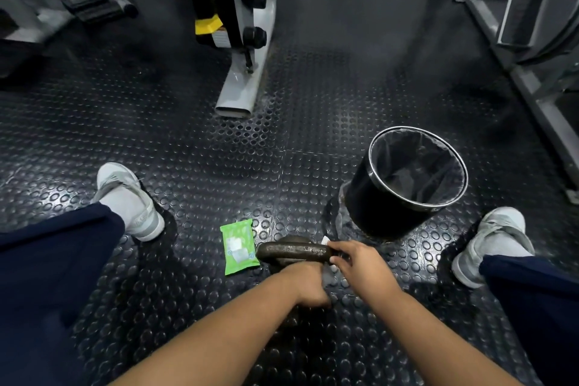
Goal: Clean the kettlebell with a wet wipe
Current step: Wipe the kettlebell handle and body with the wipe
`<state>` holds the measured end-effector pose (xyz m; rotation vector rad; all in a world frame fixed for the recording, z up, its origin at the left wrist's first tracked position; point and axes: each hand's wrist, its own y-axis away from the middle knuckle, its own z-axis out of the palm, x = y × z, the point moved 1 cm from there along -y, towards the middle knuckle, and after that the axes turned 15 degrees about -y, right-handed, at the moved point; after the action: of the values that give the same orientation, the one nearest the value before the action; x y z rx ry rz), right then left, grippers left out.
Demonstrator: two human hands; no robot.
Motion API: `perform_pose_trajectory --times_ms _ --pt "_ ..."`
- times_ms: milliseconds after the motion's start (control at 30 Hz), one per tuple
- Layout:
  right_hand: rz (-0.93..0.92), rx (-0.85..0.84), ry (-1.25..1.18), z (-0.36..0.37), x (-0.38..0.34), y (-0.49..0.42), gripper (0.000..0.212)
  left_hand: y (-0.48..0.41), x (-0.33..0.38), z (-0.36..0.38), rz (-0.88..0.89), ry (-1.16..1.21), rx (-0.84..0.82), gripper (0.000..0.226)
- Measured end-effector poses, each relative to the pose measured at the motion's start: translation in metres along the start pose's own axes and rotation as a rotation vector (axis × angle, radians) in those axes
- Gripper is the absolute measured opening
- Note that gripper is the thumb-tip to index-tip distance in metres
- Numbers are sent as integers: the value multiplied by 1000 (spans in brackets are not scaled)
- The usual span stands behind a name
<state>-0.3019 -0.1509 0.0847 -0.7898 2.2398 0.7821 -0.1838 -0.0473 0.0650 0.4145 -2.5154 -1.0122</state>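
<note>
While your left hand [308,287] clamps the kettlebell [294,251] at lower centre, your right hand [357,262] pinches the wet wipe [326,240]: drag it firmly end to end.

Black lined bin [376,197] is set on studded rubber floor [188,141]; grey machine frame [241,91] is seen behind it, another frame [532,94] at right.

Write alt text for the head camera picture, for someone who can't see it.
A person's right hand holds a white wet wipe against the handle of a worn kettlebell, which the left hand steadies on a studded black floor. A green wipe pack lies just left of it, and a lined black bin stands beyond to the right.
</note>
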Motion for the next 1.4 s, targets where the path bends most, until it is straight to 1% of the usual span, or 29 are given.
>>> perform_pose_trajectory --times_ms 100,167,233,367,400,500,567,633,700,767,833,900,1033,1167,1233,1333,1400 --pt "7 3 12 0 -2 0 38 1 -6 -9 33 65 -51 55" --pt "10 7 18 1 -2 0 38 1 -5 -9 44 35 -63 62" --pt "11 9 20 1 -3 0 38 -5 -4 2 7 49 -45 69" --pt "26 24 27 0 -5 3 36 8 3 5 -33 14 3 64" --pt "25 20 34 0 -5 3 36 7 2 5 -24 17 -1 65" --pt "15 3 36 -1 -6 2 35 7 -3 1 70 83 -4 77" --pt "23 3 22 0 -7 2 35 15 -10 -1 69 112 13 84" --pt "36 7 14 0 -7 4 36 23 -16 3 51 92 56 93" --pt "39 11 11 0 -6 6 37 23 -18 10 38 32 94 91" --pt "38 10 16 0 -6 7 36 22 -14 12 31 -37 98 85" --pt "30 5 32 0 -7 7 34 19 -7 7 15 -146 74 81" --pt "23 -5 40 -1 -7 6 32 16 -1 -1 0 -192 46 80" --pt "12 -9 24 0 -7 6 30 11 -1 -9 69 -287 18 87" --pt "-3 1 6 1 -4 5 31 15 -1 -14 28 -403 17 85" --pt "-1 2 8 0 -5 4 30 12 4 -12 15 -366 23 82" --pt "10 -4 6 0 -5 6 30 10 6 -6 11 -242 33 74" --pt "8 -1 -6 0 -4 6 30 8 3 -1 -6 -207 46 78"
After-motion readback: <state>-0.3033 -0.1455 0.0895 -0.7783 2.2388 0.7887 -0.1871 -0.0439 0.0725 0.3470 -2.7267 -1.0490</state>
